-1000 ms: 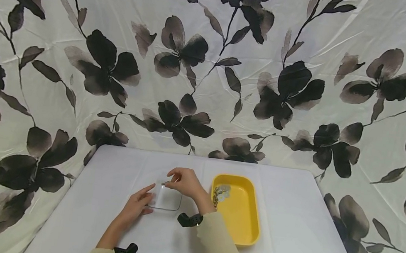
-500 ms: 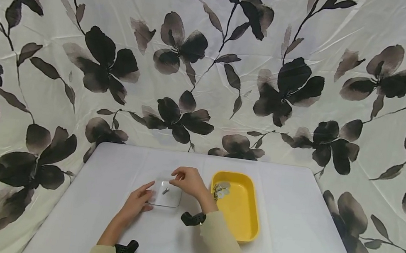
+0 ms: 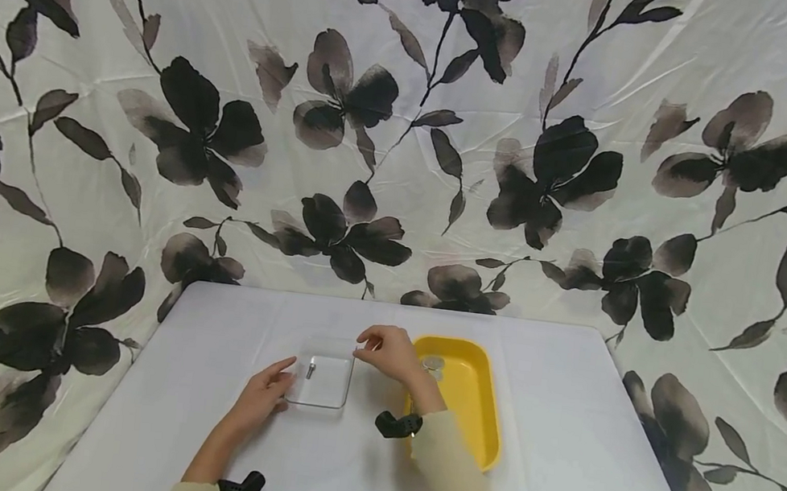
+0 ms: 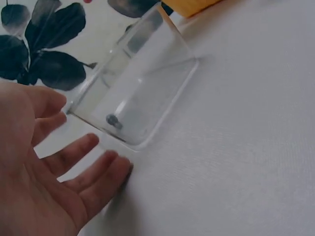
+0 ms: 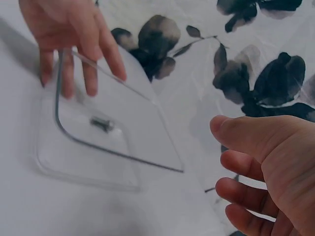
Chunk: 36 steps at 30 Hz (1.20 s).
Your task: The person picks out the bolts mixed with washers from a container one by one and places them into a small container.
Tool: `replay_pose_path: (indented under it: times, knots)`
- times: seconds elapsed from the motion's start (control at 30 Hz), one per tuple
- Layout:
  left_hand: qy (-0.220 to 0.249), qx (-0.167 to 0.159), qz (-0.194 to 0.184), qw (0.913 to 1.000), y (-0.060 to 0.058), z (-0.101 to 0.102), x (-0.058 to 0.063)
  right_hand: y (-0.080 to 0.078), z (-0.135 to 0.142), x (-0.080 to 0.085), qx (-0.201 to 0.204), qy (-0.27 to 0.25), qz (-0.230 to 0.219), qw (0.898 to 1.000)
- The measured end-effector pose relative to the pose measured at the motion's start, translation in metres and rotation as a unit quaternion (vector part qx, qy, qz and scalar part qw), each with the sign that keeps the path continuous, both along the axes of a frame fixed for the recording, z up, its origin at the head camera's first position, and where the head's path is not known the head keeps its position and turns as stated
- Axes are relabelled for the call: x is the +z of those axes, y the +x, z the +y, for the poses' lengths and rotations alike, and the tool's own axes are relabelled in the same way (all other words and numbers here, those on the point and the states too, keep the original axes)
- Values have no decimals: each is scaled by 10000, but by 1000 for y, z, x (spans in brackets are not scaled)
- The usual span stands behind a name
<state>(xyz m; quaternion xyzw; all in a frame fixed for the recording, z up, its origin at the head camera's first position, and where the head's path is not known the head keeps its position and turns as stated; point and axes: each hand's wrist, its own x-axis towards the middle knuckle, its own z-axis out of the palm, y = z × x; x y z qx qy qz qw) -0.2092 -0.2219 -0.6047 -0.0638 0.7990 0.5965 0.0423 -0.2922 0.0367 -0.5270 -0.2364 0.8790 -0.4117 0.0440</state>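
A clear plastic box (image 3: 327,390) stands on the table, and a small metal bolt (image 3: 310,370) lies inside it. In the left wrist view the bolt (image 4: 113,120) is close to the box wall nearest my left hand. My left hand (image 3: 260,394) is at the box's left side with its fingers extended; whether the fingertips touch the wall is hard to tell. My right hand (image 3: 390,355) hovers between the box and a yellow tray (image 3: 467,400). Loosely bent fingers (image 5: 241,194) with nothing between them show in the right wrist view.
Round metal discs (image 3: 433,363) lie in the tray's far left part, partly hidden by my right hand and arm. White cloth covers the table (image 3: 560,443). Behind it hangs a floral sheet (image 3: 480,126).
My right hand has let go of the bolt, which now lies in the box, and has moved right toward the tray. The left hand stays by the box.
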Motion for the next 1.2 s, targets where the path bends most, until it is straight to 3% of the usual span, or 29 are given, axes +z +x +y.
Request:
replay_pose_path:
  times: [0.1, 0.27, 0.47, 0.67, 0.93, 1.2]
  knots:
    - [-647, 18, 204, 9977, -1, 0, 9, -5, 12, 2, 33, -12, 175, 9998]
    - [-1183, 16, 556, 9914, -1, 3, 30, -11, 34, 6, -33, 60, 165, 9998]
    - [-1236, -201, 1076, 9863, 2, 23, 58, -14, 57, 11, -190, 92, 45, 9998]
    - [-965, -556, 1221, 9863, 6, 54, 80, -16, 74, 17, -289, 105, 217, 9993]
    - [-112, -1311, 966, 9866, 7, 93, 81, -17, 91, 9, -430, 100, 190, 9988]
    - [280, -1627, 514, 9849, 5, 123, 63, -15, 102, -6, -579, 96, 99, 9982]
